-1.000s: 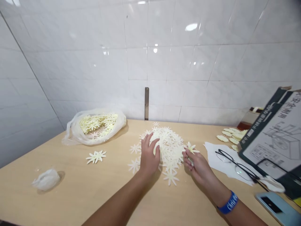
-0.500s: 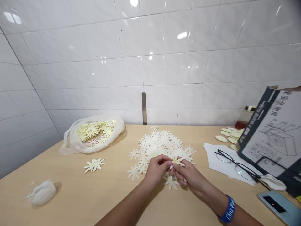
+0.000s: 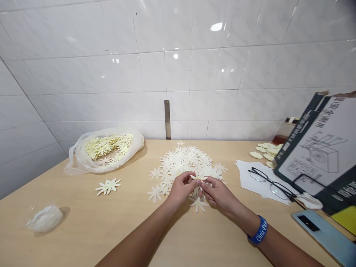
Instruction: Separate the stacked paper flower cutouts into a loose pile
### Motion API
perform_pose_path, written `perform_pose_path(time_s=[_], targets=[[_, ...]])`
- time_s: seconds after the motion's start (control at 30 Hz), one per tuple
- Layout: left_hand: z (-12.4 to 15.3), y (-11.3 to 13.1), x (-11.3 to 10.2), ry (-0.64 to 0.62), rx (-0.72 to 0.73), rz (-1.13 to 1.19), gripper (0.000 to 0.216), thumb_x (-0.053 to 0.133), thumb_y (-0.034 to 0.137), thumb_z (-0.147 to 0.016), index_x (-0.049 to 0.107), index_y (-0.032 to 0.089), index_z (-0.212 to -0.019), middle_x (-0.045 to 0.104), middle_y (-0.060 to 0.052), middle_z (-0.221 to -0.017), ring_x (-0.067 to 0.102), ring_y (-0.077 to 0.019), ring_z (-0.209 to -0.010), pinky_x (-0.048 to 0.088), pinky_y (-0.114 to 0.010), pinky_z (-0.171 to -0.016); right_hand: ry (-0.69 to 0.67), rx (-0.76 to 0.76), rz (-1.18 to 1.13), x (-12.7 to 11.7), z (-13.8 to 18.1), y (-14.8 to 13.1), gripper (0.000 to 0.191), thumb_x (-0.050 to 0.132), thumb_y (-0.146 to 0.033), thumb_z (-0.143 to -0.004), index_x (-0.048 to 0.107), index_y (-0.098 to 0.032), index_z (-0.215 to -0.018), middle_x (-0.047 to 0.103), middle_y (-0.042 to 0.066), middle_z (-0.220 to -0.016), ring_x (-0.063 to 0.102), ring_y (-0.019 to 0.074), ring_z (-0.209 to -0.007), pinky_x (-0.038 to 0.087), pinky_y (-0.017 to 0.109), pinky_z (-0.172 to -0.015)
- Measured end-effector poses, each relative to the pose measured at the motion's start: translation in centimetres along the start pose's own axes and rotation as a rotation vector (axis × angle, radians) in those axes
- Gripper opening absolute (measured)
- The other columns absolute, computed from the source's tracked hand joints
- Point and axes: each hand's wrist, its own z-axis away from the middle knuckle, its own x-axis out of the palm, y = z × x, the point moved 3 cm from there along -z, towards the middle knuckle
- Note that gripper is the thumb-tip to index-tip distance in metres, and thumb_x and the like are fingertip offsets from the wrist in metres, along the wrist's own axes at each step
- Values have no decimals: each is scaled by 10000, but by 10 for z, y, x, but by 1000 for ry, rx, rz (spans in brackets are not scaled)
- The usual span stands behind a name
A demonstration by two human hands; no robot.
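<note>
A pale cream flower cutout (image 3: 199, 178) with long petals is pinched between the fingertips of both hands. My left hand (image 3: 182, 188) is closed on its left side, thumb in front. Closed on the right side is my right hand (image 3: 219, 195), with a blue wristband (image 3: 258, 230) on that wrist. Just behind the hands spreads a heap of similar white flower cutouts (image 3: 187, 160). Another flower cutout (image 3: 198, 203) lies on the table below the fingers. Part of the held flower is hidden by the fingers.
An open plastic bag (image 3: 136, 142) of yellowish flowers stands back left, with a few loose flowers (image 3: 108, 186) before it. A crumpled clear bag (image 3: 46, 218) lies front left. Rightward are glasses (image 3: 267, 180) on paper (image 3: 243, 174), a phone (image 3: 325, 231) and a box (image 3: 314, 148).
The whole view has shifted slightly. The flower has moved a little left and turned, and now sits between both hands' fingertips rather than mostly at the right hand.
</note>
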Motion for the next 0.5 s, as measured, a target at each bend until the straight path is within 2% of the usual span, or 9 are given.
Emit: perform_pose_path(time_s=[0.07,0.1,0.2,0.27,0.37,0.5], targets=[[1,2,1,-30,-11,-15,319,710,388,-701,591,158,-888,575,17,-500,534,-128,-487,369,-234,-509,-20,2,32,2,1,0,403,634,-565,-785,549,-178,-713,336,-108,-413,186,35,-355,132,205,-380],[2,2,1,-26,-19,-21,298,702,392,-704,591,159,-853,563,20,-486,521,-124,-472,357,-231,-498,-25,-2,51,2,2,0,399,626,-559,-793,549,-178,-703,353,-101,-416,190,36,-353,130,208,-384],[3,3,-3,54,-43,-47,240,683,374,-695,581,158,-722,520,33,-481,473,-107,-454,337,-229,-489,-30,-34,91,4,3,-3,365,618,-523,-805,543,-181,-701,523,-45,-527,248,39,-360,155,214,-387],[4,5,-6,126,-36,-101,220,672,347,-690,575,154,-651,486,39,-485,439,-97,-465,329,-230,-500,-27,-58,122,5,2,-6,343,622,-503,-802,550,-184,-700,573,-23,-582,276,45,-368,176,218,-389],[6,9,-9,165,-18,-185,241,637,342,-713,555,155,-585,482,31,-502,441,-105,-502,335,-238,-530,15,-96,184,4,0,-10,314,642,-472,-782,575,-185,-677,552,-22,-557,305,63,-396,201,223,-403],[6,10,-9,138,33,-231,307,585,385,-762,522,161,-562,470,30,-524,443,-115,-530,341,-244,-552,68,-166,235,-1,-2,-13,308,646,-448,-774,582,-184,-630,523,-16,-551,351,88,-458,240,228,-437]])
